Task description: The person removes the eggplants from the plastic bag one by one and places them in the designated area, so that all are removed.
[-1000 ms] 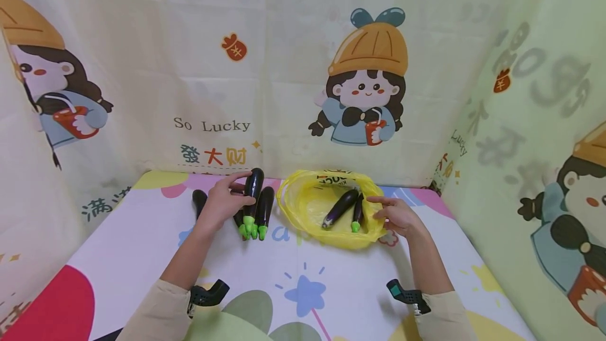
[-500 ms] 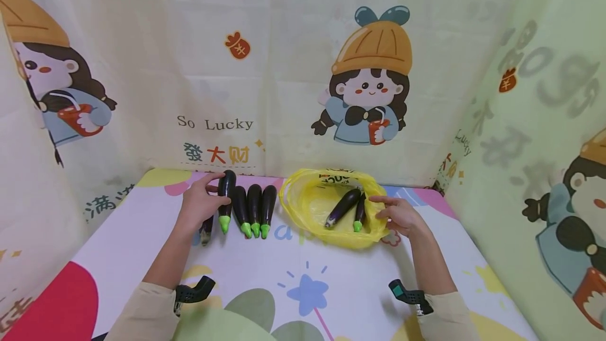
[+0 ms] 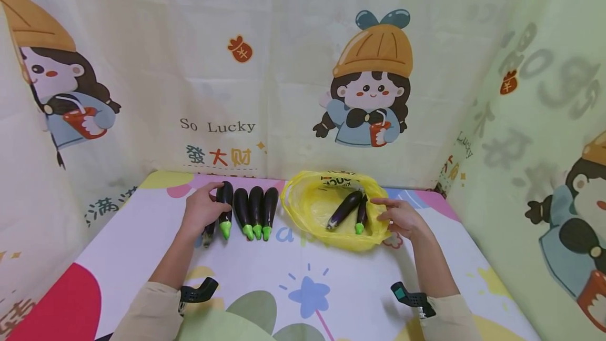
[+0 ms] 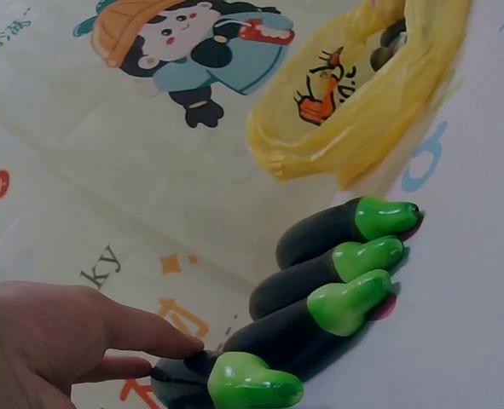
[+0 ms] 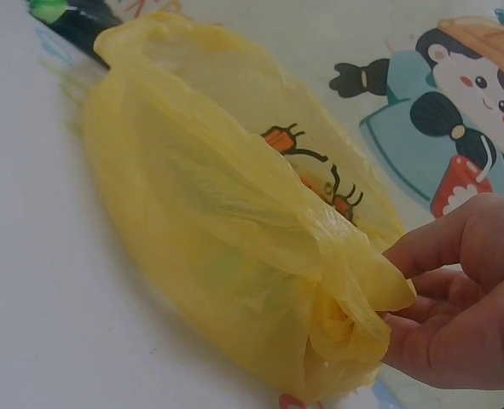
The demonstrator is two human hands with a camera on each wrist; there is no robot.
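My left hand [image 3: 201,208] holds a dark eggplant [image 3: 225,206] with a green cap between thumb and fingers, low over the table at the row's left end. Three more eggplants [image 3: 256,208] lie side by side just right of it, and another [image 3: 208,233] is partly hidden beside the hand. In the left wrist view the fingers of my left hand [image 4: 81,341] touch the nearest eggplant [image 4: 252,383]. My right hand [image 3: 401,218] pinches the right rim of an open yellow plastic bag [image 3: 303,214]; two eggplants [image 3: 345,208] lie inside. The right wrist view shows this hand [image 5: 460,298] gripping bunched plastic [image 5: 350,315].
A patterned cloth covers the table [image 3: 350,288], and printed curtains [image 3: 293,67] stand behind it and at both sides. The bag sits near the back edge, right of the row of eggplants.
My left hand has moved left with its eggplant, away from the other three, and then lowered it. The right hand has stayed at the bag's rim.
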